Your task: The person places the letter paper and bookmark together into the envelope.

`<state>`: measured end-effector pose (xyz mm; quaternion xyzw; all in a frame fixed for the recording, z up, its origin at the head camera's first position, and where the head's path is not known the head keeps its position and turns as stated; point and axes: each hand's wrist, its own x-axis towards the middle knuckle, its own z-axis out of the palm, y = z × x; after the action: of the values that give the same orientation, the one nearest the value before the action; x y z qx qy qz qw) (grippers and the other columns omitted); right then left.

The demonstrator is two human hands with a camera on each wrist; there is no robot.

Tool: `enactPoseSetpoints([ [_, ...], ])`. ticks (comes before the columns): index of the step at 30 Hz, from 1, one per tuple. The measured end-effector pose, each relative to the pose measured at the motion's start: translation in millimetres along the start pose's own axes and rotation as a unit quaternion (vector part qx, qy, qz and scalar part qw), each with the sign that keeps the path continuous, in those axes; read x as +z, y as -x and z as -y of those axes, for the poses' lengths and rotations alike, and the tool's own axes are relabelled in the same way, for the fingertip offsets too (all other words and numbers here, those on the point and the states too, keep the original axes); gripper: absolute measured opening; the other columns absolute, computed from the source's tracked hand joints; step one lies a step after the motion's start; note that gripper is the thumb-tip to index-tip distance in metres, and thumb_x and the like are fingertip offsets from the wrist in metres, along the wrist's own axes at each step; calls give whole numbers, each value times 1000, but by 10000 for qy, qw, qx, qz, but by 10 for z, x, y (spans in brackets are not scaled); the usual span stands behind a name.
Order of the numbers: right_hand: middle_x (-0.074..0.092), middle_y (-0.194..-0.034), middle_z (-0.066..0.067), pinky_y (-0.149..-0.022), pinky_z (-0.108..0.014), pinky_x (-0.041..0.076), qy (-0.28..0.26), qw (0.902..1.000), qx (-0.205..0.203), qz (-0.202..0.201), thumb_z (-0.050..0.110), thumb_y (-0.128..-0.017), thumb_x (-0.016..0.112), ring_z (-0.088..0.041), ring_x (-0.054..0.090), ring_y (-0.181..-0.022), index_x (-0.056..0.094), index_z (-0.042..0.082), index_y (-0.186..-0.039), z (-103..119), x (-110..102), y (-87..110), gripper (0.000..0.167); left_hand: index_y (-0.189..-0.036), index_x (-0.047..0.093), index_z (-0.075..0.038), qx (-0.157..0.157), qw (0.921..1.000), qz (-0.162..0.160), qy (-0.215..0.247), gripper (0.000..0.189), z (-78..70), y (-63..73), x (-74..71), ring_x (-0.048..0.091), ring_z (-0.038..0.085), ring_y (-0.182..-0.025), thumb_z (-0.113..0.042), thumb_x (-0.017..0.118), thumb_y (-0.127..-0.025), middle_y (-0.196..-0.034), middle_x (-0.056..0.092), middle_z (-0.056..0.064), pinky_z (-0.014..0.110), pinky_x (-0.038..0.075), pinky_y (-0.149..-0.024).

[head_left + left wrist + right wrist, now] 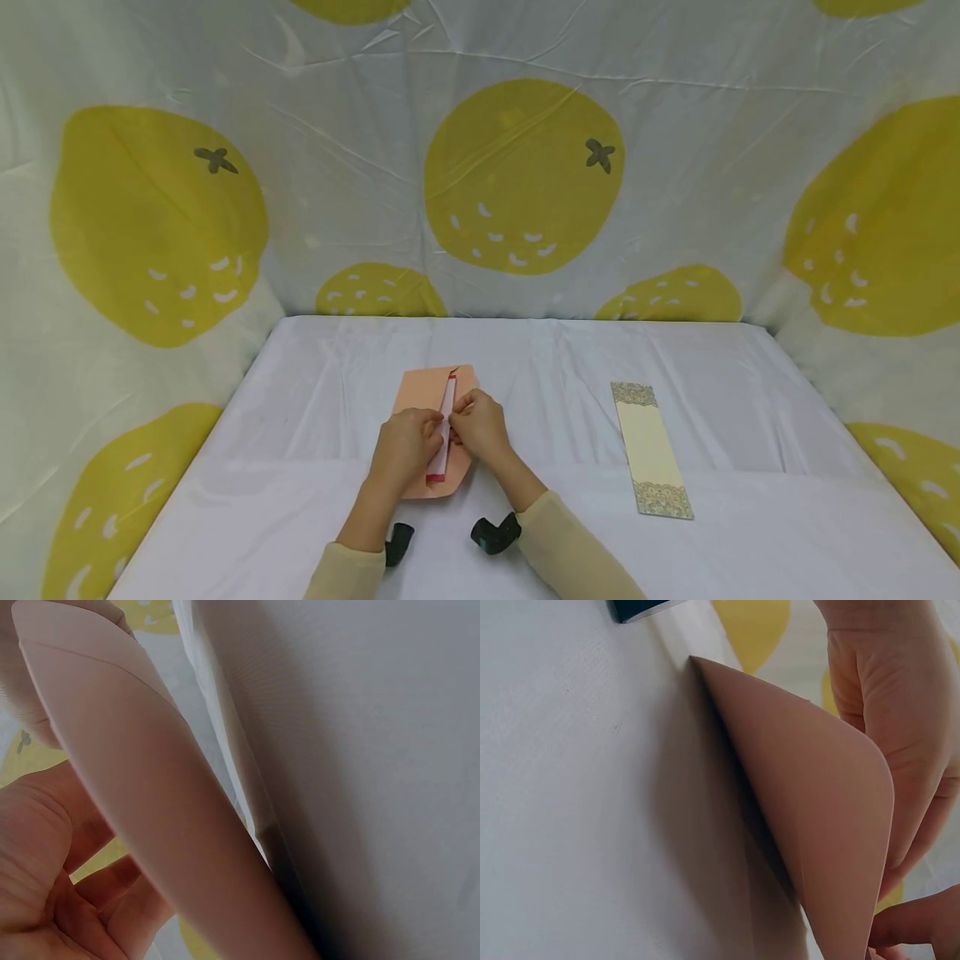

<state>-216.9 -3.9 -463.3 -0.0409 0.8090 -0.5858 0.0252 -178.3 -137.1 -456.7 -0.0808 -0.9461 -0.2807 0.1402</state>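
Left hand: the person's left hand (405, 440) lay over the left side of the paper, fingers curled, thumb and forefinger seeming to pinch it beside the strip; the exact edge gripped was hidden.
Salmon-pink paper: a matt salmon-pink paper sheet (420, 387), roughly rectangular, left of centre on the smooth white tablecloth (555, 433). Both wrist views showed it bowed, its underside raised off the cloth over a dark shadow.
White strip: a long, narrow white strip with red ends (438, 465), set along the paper between the two hands. Long axis ran away from the person, far end leaning right. Left fingers bordered or overlapped its left edge, right fingers its right; neither hand was plainly nearer. Middle partly covered.
Right hand: the person's right hand (482, 425) came in from the right, fingers bent, tips close together, apparently pinching the paper by the strip.
Patterned card: a flat cream rectangular card with ornate grey-gold ends (654, 446), well apart to the right, untouched.
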Motion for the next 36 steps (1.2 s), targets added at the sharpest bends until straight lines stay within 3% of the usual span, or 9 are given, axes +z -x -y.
enactPoseSetpoints([
  [15, 64, -65, -9, -48, -24, 52, -235, 9996, -59, 141, -8, -81, 66, -13, 62, -50, 57, -6, -82, -15, 80, -10, 10, -93, 75, -2, 256, 9996, -80, 80, 17, 26, -4, 3, 59, 20, -68, -1, 69, -78, -84, 70, 12, 34, 49, -59],
  [23, 69, -72, -13, -51, -26, 54, -235, 9995, -173, 153, -8, -80, 65, -17, 66, -54, 62, -8, -85, -38, 88, -19, 6, -93, 76, -3, 349, 9992, -180, -12, 19, 25, -1, 5, 65, 23, -72, 0, 67, -77, -82, 70, 11, 38, 53, -62],
  [32, 69, -75, -11, -55, -28, 55, -369, 9992, 82, 138, -5, -77, 69, -21, 69, -60, 62, -9, -97, -4, -52, 26, 20, -95, 75, -3, 276, 9995, -140, -45, 16, -2, 7, -5, 69, 29, -81, -4, 72, -79, -89, 71, 13, 42, 55, -67],
  [36, 70, -77, -10, -56, -27, 54, -176, 9998, -31, 88, -1, -77, 70, -18, 68, -63, 64, -7, -100, 31, -137, 73, 24, -94, 75, -3, 303, 9994, -142, -84, 13, 1, 12, -9, 69, 31, -83, -7, 73, -82, -90, 72, 13, 43, 55, -68],
])
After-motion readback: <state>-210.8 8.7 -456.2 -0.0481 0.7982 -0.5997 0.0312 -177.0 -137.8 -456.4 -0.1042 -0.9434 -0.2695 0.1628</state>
